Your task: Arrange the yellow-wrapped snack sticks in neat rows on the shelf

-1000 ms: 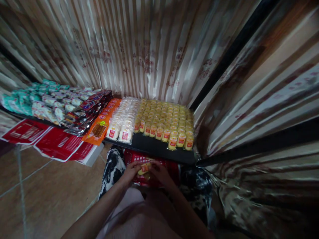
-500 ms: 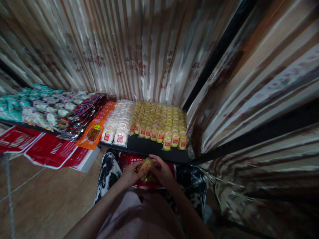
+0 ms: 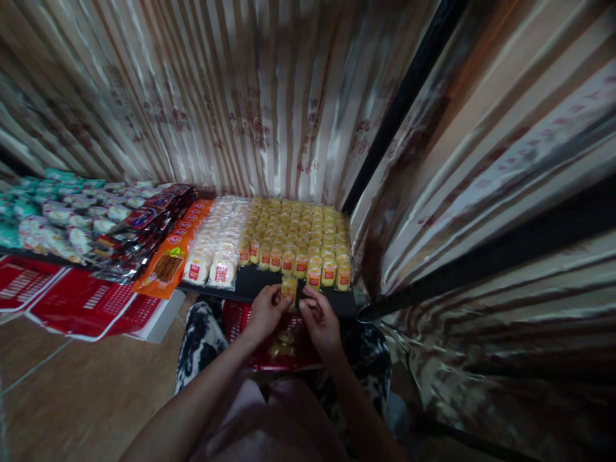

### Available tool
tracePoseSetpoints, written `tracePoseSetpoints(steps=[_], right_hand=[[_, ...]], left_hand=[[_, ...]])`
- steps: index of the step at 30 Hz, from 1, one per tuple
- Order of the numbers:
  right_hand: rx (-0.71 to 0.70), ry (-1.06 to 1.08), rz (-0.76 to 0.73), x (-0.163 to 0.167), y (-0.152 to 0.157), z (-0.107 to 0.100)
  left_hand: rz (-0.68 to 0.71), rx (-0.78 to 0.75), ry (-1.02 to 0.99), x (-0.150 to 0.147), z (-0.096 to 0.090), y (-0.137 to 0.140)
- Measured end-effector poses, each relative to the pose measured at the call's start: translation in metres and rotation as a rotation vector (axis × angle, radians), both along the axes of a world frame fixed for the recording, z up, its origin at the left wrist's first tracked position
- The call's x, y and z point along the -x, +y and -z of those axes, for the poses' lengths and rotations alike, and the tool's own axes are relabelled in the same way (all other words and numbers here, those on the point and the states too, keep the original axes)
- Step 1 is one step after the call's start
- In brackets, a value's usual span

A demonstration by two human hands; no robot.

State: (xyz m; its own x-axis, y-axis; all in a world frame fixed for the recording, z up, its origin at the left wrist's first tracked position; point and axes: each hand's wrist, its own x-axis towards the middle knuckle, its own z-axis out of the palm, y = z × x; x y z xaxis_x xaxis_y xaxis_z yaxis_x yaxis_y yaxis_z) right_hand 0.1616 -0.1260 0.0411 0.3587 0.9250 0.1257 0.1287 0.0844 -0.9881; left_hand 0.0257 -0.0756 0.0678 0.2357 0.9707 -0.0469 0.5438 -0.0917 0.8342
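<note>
My left hand (image 3: 265, 312) pinches a small yellow wrapped snack cake (image 3: 289, 290) between thumb and fingers, holding it upright at the front edge of the black shelf (image 3: 262, 277). Just to the right of that packet is my right hand (image 3: 321, 321), its fingers loosely bent and apart, with nothing visible in them. Beyond both hands, rows of matching yellow snack cakes (image 3: 301, 262) stand packed on the shelf. More yellow packets (image 3: 283, 350) lie on the red bag (image 3: 308, 356) across my lap, partly hidden by my hands.
Left of the yellow rows are white wrapped cakes (image 3: 222, 271), an orange snack pouch (image 3: 166, 263), dark red packets (image 3: 144, 224) and teal packets (image 3: 19, 205). Red printed bags (image 3: 86, 301) hang below. Striped curtain (image 3: 269, 96) and a black pole (image 3: 394, 122) bound the shelf.
Both hands have moved forward from my lap to the shelf edge. The yellow snack cake has come up with my left hand; my right hand has come away from it. The view has shifted slightly.
</note>
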Motion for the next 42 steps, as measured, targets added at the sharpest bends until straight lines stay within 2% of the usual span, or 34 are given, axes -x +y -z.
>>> tracePoseSetpoints(steps=[5,12,18,26,31,42], right_hand=[[-0.048,-0.263,0.174,-0.017,0.008,-0.001],[-0.065,-0.404,0.193,-0.032,0.022,0.017],[-0.089,-0.458,0.188,-0.036,0.023,0.032],[-0.116,-0.538,0.252,-0.034,0.023,0.030],[-0.130,-0.574,0.263,-0.034,0.024,0.032],[-0.128,-0.508,0.263,-0.034,0.026,0.034]], left_hand=[[-0.110,-0.051,0.162,-0.022,0.000,0.020],[-0.058,-0.022,0.225,-0.043,0.005,0.032],[-0.064,-0.072,0.219,-0.051,0.013,0.036],[-0.142,-0.139,0.089,-0.050,0.022,0.034],[-0.200,-0.178,0.078,-0.049,0.031,0.027],[-0.124,-0.198,0.098,-0.053,0.031,0.026]])
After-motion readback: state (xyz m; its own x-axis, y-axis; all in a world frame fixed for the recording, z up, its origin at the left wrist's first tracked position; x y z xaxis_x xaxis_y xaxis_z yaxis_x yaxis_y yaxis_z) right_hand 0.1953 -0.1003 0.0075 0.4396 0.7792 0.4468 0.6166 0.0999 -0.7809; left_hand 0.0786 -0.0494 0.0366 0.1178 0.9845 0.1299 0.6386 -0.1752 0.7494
